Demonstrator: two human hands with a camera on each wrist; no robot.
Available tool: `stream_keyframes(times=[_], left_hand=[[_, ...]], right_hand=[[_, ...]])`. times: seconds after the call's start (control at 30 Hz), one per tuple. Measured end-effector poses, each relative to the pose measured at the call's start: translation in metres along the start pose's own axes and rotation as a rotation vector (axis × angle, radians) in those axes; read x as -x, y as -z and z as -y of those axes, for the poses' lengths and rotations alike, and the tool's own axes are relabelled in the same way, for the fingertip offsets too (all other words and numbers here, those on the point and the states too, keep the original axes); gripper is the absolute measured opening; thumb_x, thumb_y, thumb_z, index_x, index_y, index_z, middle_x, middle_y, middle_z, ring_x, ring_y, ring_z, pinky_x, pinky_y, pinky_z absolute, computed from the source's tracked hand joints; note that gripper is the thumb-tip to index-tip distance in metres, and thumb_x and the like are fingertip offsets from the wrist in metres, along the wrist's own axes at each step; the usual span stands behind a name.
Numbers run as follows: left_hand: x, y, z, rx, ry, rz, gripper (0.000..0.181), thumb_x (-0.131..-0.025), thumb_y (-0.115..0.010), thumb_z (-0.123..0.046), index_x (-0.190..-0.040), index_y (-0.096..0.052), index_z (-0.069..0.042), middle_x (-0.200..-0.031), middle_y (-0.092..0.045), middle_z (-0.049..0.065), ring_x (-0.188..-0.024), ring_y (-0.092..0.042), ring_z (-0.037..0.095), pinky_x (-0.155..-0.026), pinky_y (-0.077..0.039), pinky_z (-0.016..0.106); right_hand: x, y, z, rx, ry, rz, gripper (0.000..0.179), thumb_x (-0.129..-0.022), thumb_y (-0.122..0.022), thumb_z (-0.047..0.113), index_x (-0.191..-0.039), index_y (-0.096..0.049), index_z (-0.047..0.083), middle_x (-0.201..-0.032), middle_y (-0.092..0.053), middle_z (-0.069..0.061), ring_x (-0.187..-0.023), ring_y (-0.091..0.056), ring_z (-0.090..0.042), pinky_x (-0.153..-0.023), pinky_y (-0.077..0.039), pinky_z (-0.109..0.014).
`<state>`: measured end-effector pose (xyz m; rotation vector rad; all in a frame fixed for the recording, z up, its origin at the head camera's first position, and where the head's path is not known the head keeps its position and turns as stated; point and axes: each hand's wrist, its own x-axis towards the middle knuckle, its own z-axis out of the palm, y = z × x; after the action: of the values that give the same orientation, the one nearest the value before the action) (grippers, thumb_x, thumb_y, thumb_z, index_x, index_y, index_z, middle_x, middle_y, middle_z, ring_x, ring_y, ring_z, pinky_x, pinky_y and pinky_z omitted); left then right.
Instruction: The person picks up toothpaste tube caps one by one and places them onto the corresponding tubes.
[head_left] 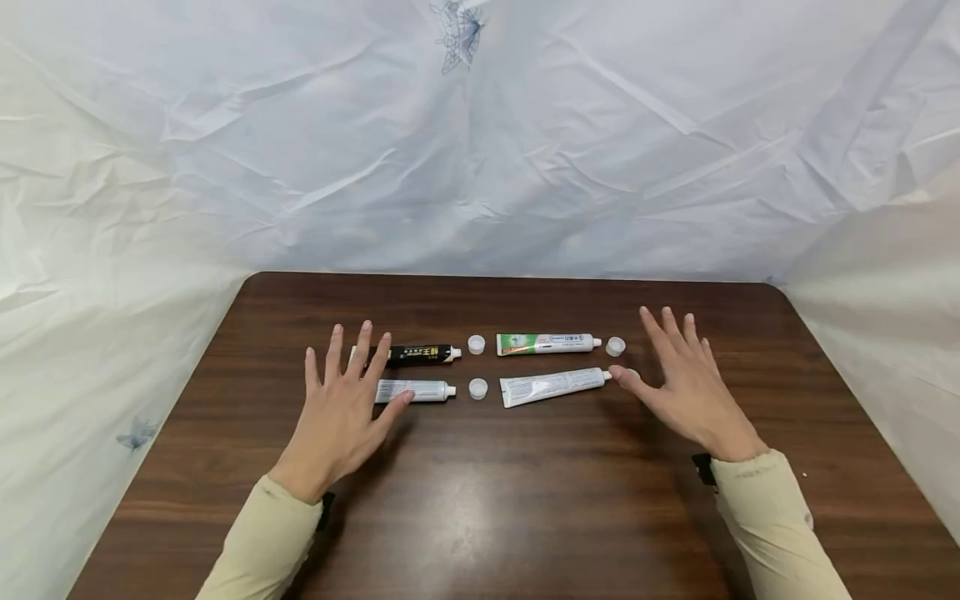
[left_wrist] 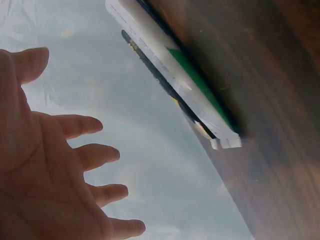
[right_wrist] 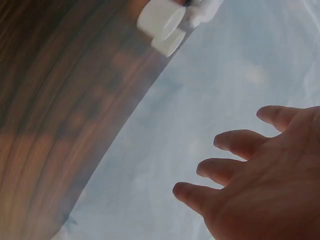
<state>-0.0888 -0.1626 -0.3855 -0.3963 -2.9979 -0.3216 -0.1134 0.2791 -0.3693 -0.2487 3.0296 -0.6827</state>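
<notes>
My left hand (head_left: pixel 341 417) hovers with fingers spread, holding nothing, and partly covers two toothpaste tubes. One is a black tube (head_left: pixel 420 356) with gold lettering; nearer me lies a grey-white tube (head_left: pixel 420 391). Right of centre are a green and white tube (head_left: pixel 547 343) and, slightly slanted below it, a white tube (head_left: pixel 551 387). All point their nozzles right. A white cap (head_left: pixel 476 344) sits beyond the black tube's nozzle, another cap (head_left: pixel 477 388) beyond the grey-white one. My right hand (head_left: pixel 690 387), also spread, holds nothing; its thumb overlaps a cap near the white tube's nozzle.
One more white cap (head_left: pixel 616 346) lies by the green and white tube's nozzle. Everything rests on a dark brown wooden table (head_left: pixel 465 517) with rounded far corners. White sheeting (head_left: pixel 465 167) hangs behind it and along both sides.
</notes>
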Motion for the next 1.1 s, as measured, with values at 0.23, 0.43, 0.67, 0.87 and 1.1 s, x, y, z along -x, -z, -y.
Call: stream_keyframes(times=[0.23,0.43,0.67,0.87,1.1], left_hand=[[-0.008,0.003,-0.007,-0.003,-0.032,0.024,0.079,-0.102,-0.050,-0.057,-0.162,-0.027,-0.011,-0.169,-0.019,0.022,-0.156,-0.011,0.048,-0.119,-0.009,0.074],[-0.015,0.001,-0.012,-0.020,-0.072,0.069,0.075,-0.099,-0.063,-0.049,-0.157,-0.038,-0.009,-0.159,-0.040,0.023,-0.149,-0.031,0.046,-0.119,-0.022,0.070],[-0.026,-0.003,-0.017,-0.016,-0.101,0.084,0.055,-0.092,-0.076,-0.041,-0.132,-0.060,-0.006,-0.120,-0.057,0.017,-0.116,-0.052,0.038,-0.098,-0.047,0.058],[-0.036,0.005,-0.025,0.013,-0.100,0.204,0.042,-0.088,-0.081,-0.033,-0.117,-0.064,-0.008,-0.106,-0.059,0.010,-0.105,-0.054,0.033,-0.087,-0.050,0.053],[-0.046,0.006,-0.027,0.083,-0.018,0.358,0.050,-0.082,-0.087,-0.019,-0.127,-0.066,-0.010,-0.129,-0.062,0.015,-0.126,-0.053,0.039,-0.100,-0.049,0.058]], right_hand=[[-0.007,-0.007,0.020,0.006,0.034,0.013,0.093,-0.095,-0.056,0.067,-0.165,-0.008,0.028,-0.172,0.001,-0.013,-0.159,0.014,-0.037,-0.123,0.000,-0.067],[-0.015,-0.019,0.035,-0.007,0.067,0.000,0.091,-0.094,-0.058,0.068,-0.164,-0.023,0.022,-0.169,-0.019,-0.022,-0.159,-0.005,-0.042,-0.122,-0.014,-0.067],[-0.026,-0.036,0.050,-0.020,0.126,0.009,0.083,-0.094,-0.061,0.064,-0.159,-0.035,0.018,-0.161,-0.034,-0.020,-0.152,-0.024,-0.041,-0.113,-0.034,-0.068],[-0.034,-0.051,0.067,-0.048,0.207,0.014,0.072,-0.095,-0.067,0.052,-0.152,-0.046,0.013,-0.149,-0.049,-0.015,-0.143,-0.039,-0.036,-0.112,-0.040,-0.059],[-0.043,-0.064,0.089,-0.066,0.234,0.081,0.058,-0.097,-0.068,0.044,-0.142,-0.057,0.008,-0.142,-0.058,-0.013,-0.140,-0.046,-0.034,-0.113,-0.042,-0.054]])
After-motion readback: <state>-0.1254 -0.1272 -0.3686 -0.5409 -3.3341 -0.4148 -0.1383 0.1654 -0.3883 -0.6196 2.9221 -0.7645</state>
